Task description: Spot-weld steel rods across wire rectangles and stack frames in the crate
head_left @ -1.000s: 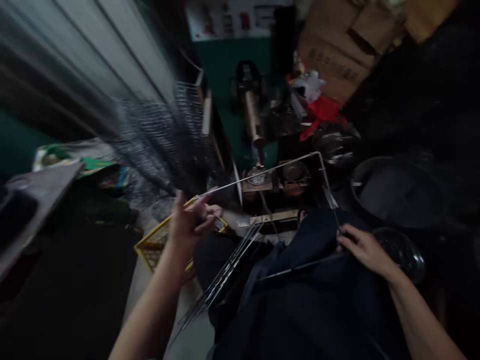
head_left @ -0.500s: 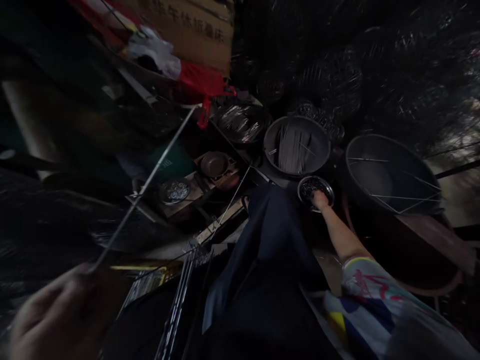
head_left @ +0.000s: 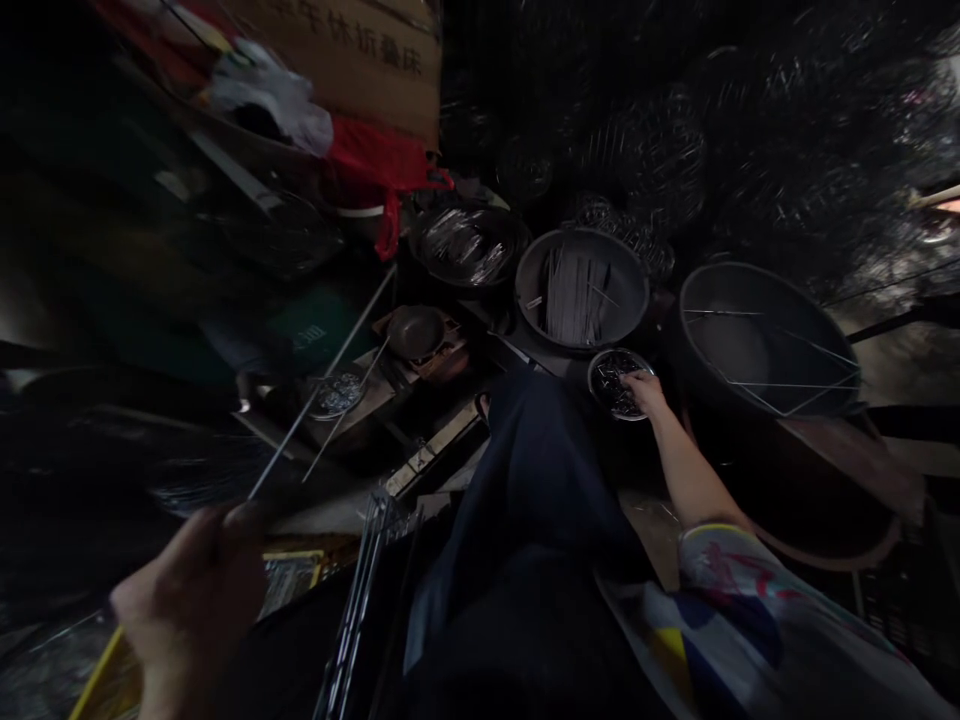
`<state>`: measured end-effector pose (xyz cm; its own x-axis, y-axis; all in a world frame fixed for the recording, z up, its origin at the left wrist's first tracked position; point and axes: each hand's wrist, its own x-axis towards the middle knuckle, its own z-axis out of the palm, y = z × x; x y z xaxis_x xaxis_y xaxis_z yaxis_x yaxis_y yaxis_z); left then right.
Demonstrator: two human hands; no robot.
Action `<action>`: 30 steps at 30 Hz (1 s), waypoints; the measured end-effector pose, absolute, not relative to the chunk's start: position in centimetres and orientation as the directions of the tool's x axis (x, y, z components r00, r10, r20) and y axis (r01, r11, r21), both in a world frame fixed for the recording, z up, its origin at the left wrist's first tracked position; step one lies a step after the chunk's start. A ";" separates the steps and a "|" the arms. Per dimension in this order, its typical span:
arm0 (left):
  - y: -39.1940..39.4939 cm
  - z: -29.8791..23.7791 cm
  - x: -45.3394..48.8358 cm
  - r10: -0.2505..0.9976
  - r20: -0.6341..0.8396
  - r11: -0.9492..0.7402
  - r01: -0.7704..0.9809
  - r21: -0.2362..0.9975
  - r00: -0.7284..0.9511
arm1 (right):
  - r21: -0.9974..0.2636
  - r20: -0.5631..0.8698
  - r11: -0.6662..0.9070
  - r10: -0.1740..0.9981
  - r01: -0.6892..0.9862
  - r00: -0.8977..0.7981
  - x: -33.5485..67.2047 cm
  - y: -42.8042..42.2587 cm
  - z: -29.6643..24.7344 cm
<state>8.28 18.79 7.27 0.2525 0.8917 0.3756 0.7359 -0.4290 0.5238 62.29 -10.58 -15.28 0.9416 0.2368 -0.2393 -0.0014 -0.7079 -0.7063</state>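
Observation:
My left hand (head_left: pixel 199 590) is closed around one end of a thin metal rod (head_left: pixel 322 382), which slants up and away from me. A second thin rod (head_left: pixel 346 410) runs beside it; whether the two are joined I cannot tell. On the right, my right hand (head_left: pixel 643 392) reaches into a small round metal bowl (head_left: pixel 594 385) of small dark, shiny pieces. Its fingers are pinched together at the bowl's right side, and what is between them is too small to make out. A bundle of metal rods (head_left: pixel 358 600) lies by my left thigh.
Behind the bowl stands a wide basin (head_left: pixel 637 265) holding straight rods. A larger tub (head_left: pixel 757 285) with bent wires across it is at the right. Farther left are a dish of shiny bits (head_left: pixel 337 393), a small pan (head_left: pixel 416 332), a red bag (head_left: pixel 375 160) and a cardboard box (head_left: pixel 375 85).
My left hand has moved right and up with the rod, and the second rod has swung left. My right hand has drawn slightly back toward the bowl's right rim. The view has shifted a little.

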 end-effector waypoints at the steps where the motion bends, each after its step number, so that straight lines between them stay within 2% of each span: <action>1: 19.1 6.6 8.2 0.861 0.420 -0.475 0.752 0.457 0.288 | -0.723 -0.244 -0.690 0.236 -0.014 0.941 62.2 -10.2 -15.0; 3: 19.6 5.2 7.8 0.806 0.471 -0.545 0.762 0.351 0.359 | -0.736 -0.251 -0.676 0.233 -0.030 0.940 62.1 -9.6 -14.4; 6: 20.0 3.6 6.8 0.800 0.470 -0.552 0.764 0.333 0.373 | -0.690 -0.267 -0.723 0.227 -0.022 0.936 61.7 -9.2 -13.2; 10: 19.5 2.8 5.6 0.864 0.370 -0.487 0.752 0.444 0.341 | -0.548 -0.269 -0.832 0.279 0.092 0.922 60.9 -8.9 -10.9; 15: 20.0 1.9 4.5 0.896 0.286 -0.444 0.683 0.580 0.340 | -0.442 -0.249 -0.829 0.480 0.342 0.841 61.0 -6.7 -8.3; 19: 20.5 1.1 3.3 0.902 0.280 -0.430 0.649 0.627 0.328 | -0.419 -0.120 -0.728 0.637 0.543 0.762 60.1 -4.1 -6.4; 23: 20.2 1.2 2.2 0.903 0.283 -0.429 0.642 0.636 0.323 | -0.320 0.133 -0.444 0.854 0.837 0.504 57.8 -0.3 -3.1; 26: 20.5 1.5 2.4 0.905 0.238 -0.423 0.693 0.584 0.352 | -0.300 0.122 -0.371 0.899 0.879 0.421 55.0 3.7 0.0; 30: 22.5 1.4 5.0 0.908 0.083 -0.405 0.808 0.428 0.412 | -0.473 0.069 -0.320 0.916 0.821 0.396 49.2 9.1 2.8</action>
<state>5.03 22.54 1.35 0.4116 0.9076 0.0825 0.8078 -0.4052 0.4281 49.20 9.11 2.75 0.3964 0.9155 0.0686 0.8210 -0.3201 -0.4728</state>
